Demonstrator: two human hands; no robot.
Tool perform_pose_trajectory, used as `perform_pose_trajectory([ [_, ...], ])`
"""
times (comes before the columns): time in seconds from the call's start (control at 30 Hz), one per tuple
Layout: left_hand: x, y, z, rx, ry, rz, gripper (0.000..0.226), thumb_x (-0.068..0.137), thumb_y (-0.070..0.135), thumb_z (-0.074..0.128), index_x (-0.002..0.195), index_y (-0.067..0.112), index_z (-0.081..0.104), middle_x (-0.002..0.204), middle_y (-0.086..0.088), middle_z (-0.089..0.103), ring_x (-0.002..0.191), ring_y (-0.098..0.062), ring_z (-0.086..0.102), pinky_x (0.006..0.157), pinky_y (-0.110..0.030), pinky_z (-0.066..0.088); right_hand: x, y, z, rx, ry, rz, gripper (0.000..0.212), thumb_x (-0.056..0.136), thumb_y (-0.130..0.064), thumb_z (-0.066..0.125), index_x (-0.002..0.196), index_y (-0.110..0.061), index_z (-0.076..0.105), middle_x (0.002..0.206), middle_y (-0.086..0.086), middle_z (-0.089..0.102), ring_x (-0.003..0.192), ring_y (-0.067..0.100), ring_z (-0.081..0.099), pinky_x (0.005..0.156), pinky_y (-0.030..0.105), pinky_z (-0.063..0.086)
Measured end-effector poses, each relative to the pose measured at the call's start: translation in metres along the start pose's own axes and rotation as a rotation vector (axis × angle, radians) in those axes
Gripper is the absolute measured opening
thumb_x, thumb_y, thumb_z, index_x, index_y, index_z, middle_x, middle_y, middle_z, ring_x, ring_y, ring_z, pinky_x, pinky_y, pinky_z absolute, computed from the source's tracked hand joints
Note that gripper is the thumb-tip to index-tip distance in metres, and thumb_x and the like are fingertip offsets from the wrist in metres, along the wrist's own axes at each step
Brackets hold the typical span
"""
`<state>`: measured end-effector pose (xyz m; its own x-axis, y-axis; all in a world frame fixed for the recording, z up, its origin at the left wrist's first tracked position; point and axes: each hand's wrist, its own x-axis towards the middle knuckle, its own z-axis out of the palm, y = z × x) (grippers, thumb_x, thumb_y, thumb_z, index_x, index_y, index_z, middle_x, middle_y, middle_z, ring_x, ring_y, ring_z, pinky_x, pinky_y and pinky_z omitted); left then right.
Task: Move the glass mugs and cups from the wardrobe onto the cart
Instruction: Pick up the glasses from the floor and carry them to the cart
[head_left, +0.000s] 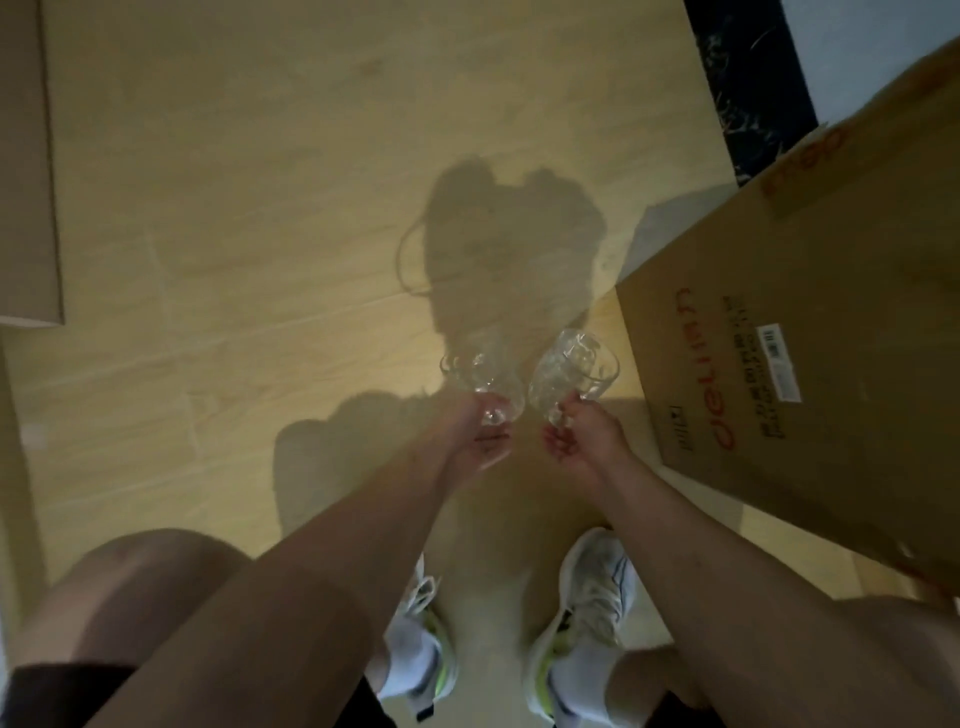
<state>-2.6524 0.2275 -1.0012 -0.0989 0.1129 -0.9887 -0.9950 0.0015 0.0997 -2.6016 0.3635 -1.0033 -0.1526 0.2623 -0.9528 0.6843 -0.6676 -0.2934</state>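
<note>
Glass mugs (480, 371) hung pinched by their handles from your left hand (485, 441) and right hand (584, 441); nearly touching, they risked clinking or slipping.

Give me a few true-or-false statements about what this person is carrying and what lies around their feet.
1. Each hand holds a clear glass mug. True: the left hand grips the left mug, and the right hand grips the right mug.
2. The mugs stand on the floor. False: both are held in the air above the wooden floor.
3. A cardboard box lies to the person's right. True.
4. The person is barefoot. False: they wear white sneakers.
5. The cart is in view. False: no cart shows here.
</note>
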Motion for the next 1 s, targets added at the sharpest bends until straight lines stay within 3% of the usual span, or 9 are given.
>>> perform_pose_trajectory([
  [0.1, -0.077, 0.011, 0.0, -0.003, -0.015, -0.045, 0.014, 0.09, 0.011, 0.064, 0.099, 0.005, 0.055, 0.098, -0.016, 0.051, 0.086, -0.026, 0.053, 0.075, -0.035, 0.05, -0.068, -0.014, -0.008, -0.029, -0.019, 0.038, 0.028, 0.105, -0.035, 0.053, 0.112, -0.009, 0.058, 0.085, 0.011, 0.051, 0.066, 0.017, 0.05, 0.064, 0.03, 0.047],
  [0.23, -0.185, 0.043, 0.0, -0.035, 0.015, 0.071, 0.014, 0.093, 0.007, 0.059, 0.105, 0.005, 0.054, 0.091, -0.016, 0.049, 0.069, -0.024, 0.049, 0.064, -0.034, 0.043, -0.171, -0.055, -0.012, -0.022, -0.033, 0.028, 0.026, 0.105, -0.032, 0.053, 0.094, -0.008, 0.052, 0.077, 0.01, 0.048, 0.062, 0.019, 0.045, 0.061, 0.031, 0.042],
  [0.3, -0.249, 0.064, 0.0, -0.041, 0.027, 0.102, 0.006, 0.095, 0.01, 0.06, 0.098, 0.011, 0.055, 0.095, -0.017, 0.051, 0.071, -0.025, 0.051, 0.068, -0.035, 0.048, -0.227, -0.079, -0.01, -0.015, -0.041, 0.0, 0.026, 0.102, -0.028, 0.054, 0.084, -0.01, 0.049, 0.076, 0.011, 0.049, 0.061, 0.021, 0.046, 0.06, 0.033, 0.043],
  [0.4, -0.348, 0.093, 0.001, -0.048, -0.001, 0.159, 0.009, 0.095, 0.018, 0.062, 0.1, 0.015, 0.055, 0.102, -0.018, 0.054, 0.089, -0.03, 0.055, 0.09, -0.041, 0.054, -0.318, -0.118, 0.003, 0.004, -0.075, -0.077, 0.029, 0.1, -0.028, 0.055, 0.076, -0.013, 0.048, 0.071, 0.011, 0.05, 0.062, 0.021, 0.049, 0.061, 0.035, 0.047],
  [0.47, -0.414, 0.113, 0.0, -0.072, -0.024, 0.203, 0.015, 0.095, 0.026, 0.063, 0.098, 0.015, 0.054, 0.101, -0.018, 0.055, 0.092, -0.033, 0.055, 0.093, -0.042, 0.053, -0.381, -0.146, 0.018, -0.003, -0.127, -0.144, 0.031, 0.098, -0.029, 0.054, 0.072, -0.015, 0.047, 0.069, 0.009, 0.05, 0.062, 0.021, 0.05, 0.062, 0.035, 0.049],
  [0.67, -0.582, 0.173, 0.003, -0.185, -0.012, 0.436, 0.025, 0.096, 0.039, 0.055, 0.092, 0.014, 0.051, 0.084, -0.018, 0.055, 0.074, -0.028, 0.053, 0.069, -0.035, 0.049, -0.545, -0.232, 0.06, -0.056, -0.28, -0.379, 0.027, 0.095, -0.026, 0.055, 0.071, -0.015, 0.048, 0.074, 0.008, 0.051, 0.064, 0.02, 0.051, 0.066, 0.035, 0.049],
  [0.8, -0.674, 0.193, 0.011, -0.233, 0.027, 0.608, 0.038, 0.099, 0.038, 0.041, 0.067, 0.019, 0.045, 0.075, -0.014, 0.046, 0.062, -0.022, 0.041, 0.061, -0.031, 0.037, -0.623, -0.274, 0.067, -0.134, -0.437, -0.533, 0.024, 0.098, -0.028, 0.052, 0.077, -0.017, 0.048, 0.074, 0.004, 0.044, 0.054, 0.016, 0.047, 0.06, 0.034, 0.052],
  [0.87, -0.715, 0.193, 0.014, -0.253, 0.058, 0.691, 0.04, 0.099, 0.04, 0.039, 0.065, 0.021, 0.045, 0.071, -0.013, 0.046, 0.062, -0.022, 0.041, 0.061, -0.03, 0.04, -0.657, -0.288, 0.065, -0.221, -0.463, -0.619, 0.024, 0.097, -0.033, 0.052, 0.078, -0.018, 0.049, 0.078, 0.006, 0.051, 0.063, 0.019, 0.052, 0.073, 0.041, 0.056],
  [1.0, -0.777, 0.173, 0.018, -0.286, 0.087, 0.845, 0.049, 0.099, 0.046, 0.039, 0.059, 0.021, 0.052, 0.067, -0.011, 0.051, 0.061, -0.021, 0.045, 0.058, -0.028, 0.046, -0.712, -0.306, 0.054, -0.347, -0.515, -0.792, 0.027, 0.094, -0.037, 0.053, 0.076, -0.018, 0.053, 0.079, 0.008, 0.057, 0.068, 0.022, 0.056, 0.066, 0.037, 0.053],
])
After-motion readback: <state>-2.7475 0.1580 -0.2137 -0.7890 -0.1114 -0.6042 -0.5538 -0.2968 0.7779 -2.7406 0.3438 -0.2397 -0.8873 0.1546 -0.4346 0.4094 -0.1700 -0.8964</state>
